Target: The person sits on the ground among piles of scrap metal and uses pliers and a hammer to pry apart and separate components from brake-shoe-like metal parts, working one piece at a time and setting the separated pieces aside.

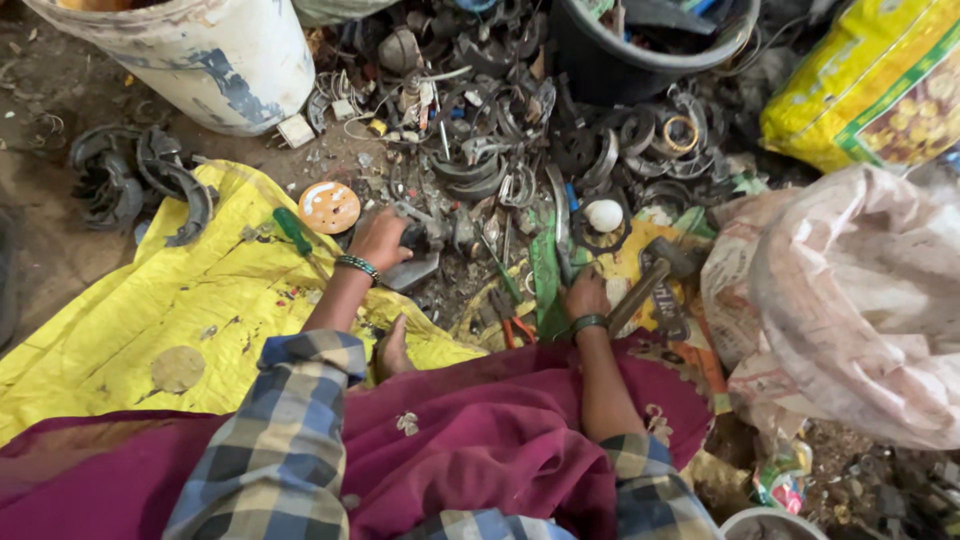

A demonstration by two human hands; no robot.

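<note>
My left hand [380,238] reaches forward onto a grey metal part [420,240] at the near edge of a scrap heap, with its fingers closed over it. My right hand [588,295] rests low on the ground beside a hammer [645,285], whose wooden handle slants up to the right; the hand seems to grip the handle's lower end. Both wrists wear green bangles, and my sleeves are blue and yellow plaid. A maroon cloth covers my lap.
A pile of dark metal rings and scrap [520,140] lies ahead. A white drum [200,60] stands at the back left, a black bucket [640,50] behind the pile. A yellow sheet [180,300] lies left, with a green-handled screwdriver [293,230] and an orange disc [329,207]. Sacks [850,300] stand right.
</note>
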